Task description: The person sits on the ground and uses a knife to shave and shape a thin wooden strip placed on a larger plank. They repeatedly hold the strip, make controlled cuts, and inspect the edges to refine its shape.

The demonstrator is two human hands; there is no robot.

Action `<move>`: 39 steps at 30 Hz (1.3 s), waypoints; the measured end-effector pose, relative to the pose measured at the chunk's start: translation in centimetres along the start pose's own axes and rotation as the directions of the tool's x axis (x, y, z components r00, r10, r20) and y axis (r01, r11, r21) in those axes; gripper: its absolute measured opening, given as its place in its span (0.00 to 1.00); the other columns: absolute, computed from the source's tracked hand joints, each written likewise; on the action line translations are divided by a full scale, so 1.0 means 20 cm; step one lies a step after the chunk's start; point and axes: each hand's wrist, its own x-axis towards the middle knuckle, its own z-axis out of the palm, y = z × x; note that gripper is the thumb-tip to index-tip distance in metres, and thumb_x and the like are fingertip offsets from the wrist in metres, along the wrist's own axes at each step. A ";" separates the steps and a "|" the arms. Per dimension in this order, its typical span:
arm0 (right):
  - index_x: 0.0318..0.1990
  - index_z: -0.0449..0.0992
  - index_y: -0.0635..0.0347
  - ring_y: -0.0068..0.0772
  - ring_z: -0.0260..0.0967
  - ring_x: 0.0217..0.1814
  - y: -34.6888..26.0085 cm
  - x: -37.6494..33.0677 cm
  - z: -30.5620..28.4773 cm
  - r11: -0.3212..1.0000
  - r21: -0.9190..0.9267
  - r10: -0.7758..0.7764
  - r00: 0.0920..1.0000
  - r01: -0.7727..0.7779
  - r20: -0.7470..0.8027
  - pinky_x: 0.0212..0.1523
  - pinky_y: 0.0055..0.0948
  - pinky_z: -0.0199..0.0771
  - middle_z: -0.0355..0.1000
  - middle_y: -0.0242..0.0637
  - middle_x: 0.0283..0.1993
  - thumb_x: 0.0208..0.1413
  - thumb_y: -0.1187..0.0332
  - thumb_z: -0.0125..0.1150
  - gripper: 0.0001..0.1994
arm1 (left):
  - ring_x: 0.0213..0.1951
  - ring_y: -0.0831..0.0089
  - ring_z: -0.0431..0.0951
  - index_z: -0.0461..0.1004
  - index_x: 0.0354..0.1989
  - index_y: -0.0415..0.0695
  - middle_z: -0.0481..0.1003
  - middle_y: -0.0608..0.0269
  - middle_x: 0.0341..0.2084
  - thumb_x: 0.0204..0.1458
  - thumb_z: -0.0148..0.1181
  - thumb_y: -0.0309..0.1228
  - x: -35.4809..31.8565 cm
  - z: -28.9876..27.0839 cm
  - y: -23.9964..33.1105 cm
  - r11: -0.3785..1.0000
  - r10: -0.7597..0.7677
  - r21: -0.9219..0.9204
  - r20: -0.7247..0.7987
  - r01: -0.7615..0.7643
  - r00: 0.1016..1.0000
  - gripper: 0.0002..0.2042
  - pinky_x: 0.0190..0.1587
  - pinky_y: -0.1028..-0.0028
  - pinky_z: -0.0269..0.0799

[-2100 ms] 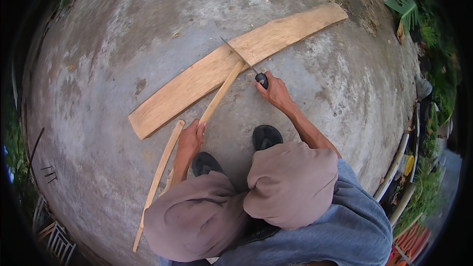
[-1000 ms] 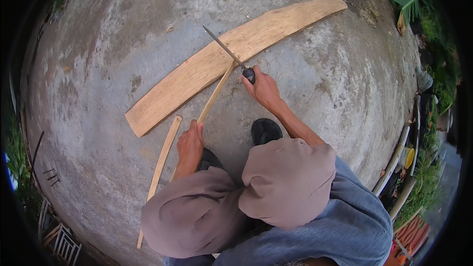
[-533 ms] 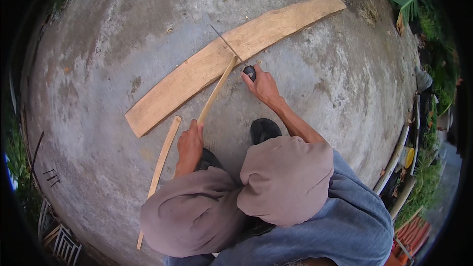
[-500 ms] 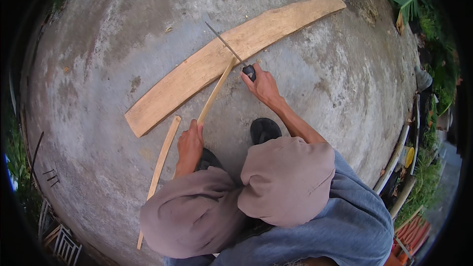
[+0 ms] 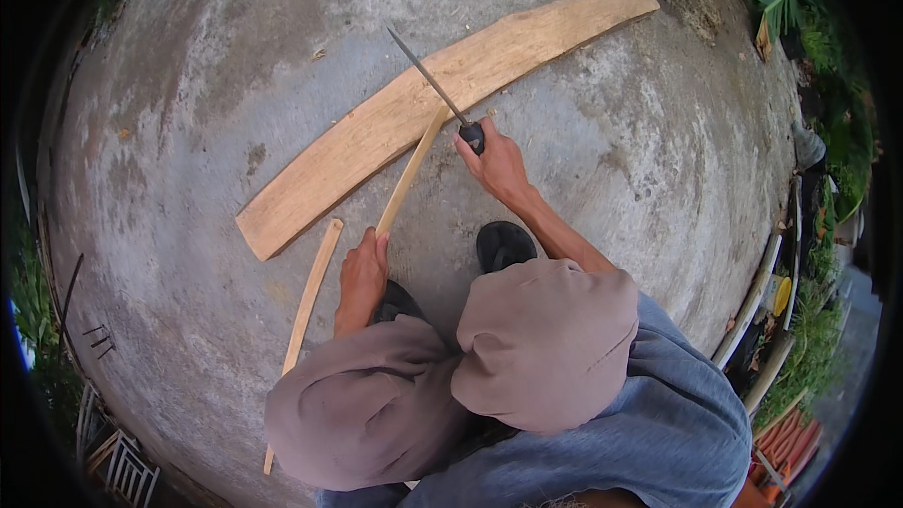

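A long, narrow metal blade with a black handle (image 5: 429, 80) is gripped in my right hand (image 5: 499, 166), fingers wrapped round the handle. Seen almost edge-on, it could be a saw or a large knife; I cannot tell. It slants over a broad wooden plank (image 5: 353, 150) lying on the ground. My left hand (image 5: 363, 268) is closed on the near end of a thin wooden strip (image 5: 410, 178). The strip's far end reaches the plank's near edge, where the blade crosses it. A second wooden strip (image 5: 314, 282) lies left of my left hand, partly hidden by my knee.
Rough concrete ground (image 5: 198, 169) surrounds the plank. My dark sandals (image 5: 504, 246) stand close behind the strip. Along the right edge are plants (image 5: 828, 52), pale poles (image 5: 750, 301) and a yellow object (image 5: 779, 295). A white rack-like frame (image 5: 132, 472) is at the lower left.
My right hand has shifted slightly left and the blade's tip has moved a little farther away. My left hand keeps its hold on the strip, nearly unmoved.
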 end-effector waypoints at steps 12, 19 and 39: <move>0.43 0.73 0.66 0.64 0.79 0.35 0.03 0.02 0.00 0.999 -0.045 0.024 1.000 -0.024 -0.008 0.36 0.52 0.76 0.78 0.58 0.30 0.65 0.49 0.61 0.23 | 0.37 0.30 0.78 0.72 0.48 0.41 0.78 0.31 0.29 0.71 0.46 0.45 0.02 0.02 -0.03 0.999 0.032 -0.025 -0.022 -0.032 0.999 0.18 0.39 0.40 0.71; 0.41 0.78 0.70 0.56 0.79 0.32 0.13 0.08 -0.04 0.911 0.305 0.211 0.950 -0.277 0.230 0.37 0.46 0.77 0.77 0.53 0.27 0.61 0.43 0.64 0.29 | 0.35 0.34 0.79 0.72 0.48 0.42 0.79 0.34 0.29 0.72 0.45 0.43 0.04 0.07 -0.08 0.995 0.071 0.082 -0.123 -0.061 0.990 0.17 0.37 0.42 0.72; 0.43 0.68 0.59 0.58 0.79 0.34 0.08 0.06 -0.11 0.946 -0.216 -0.256 0.965 0.240 -0.050 0.31 0.49 0.78 0.79 0.51 0.34 0.64 0.49 0.64 0.21 | 0.34 0.40 0.79 0.77 0.49 0.42 0.79 0.41 0.31 0.66 0.58 0.31 0.15 0.02 -0.24 0.925 0.375 0.213 -0.384 -0.314 0.844 0.09 0.34 0.51 0.74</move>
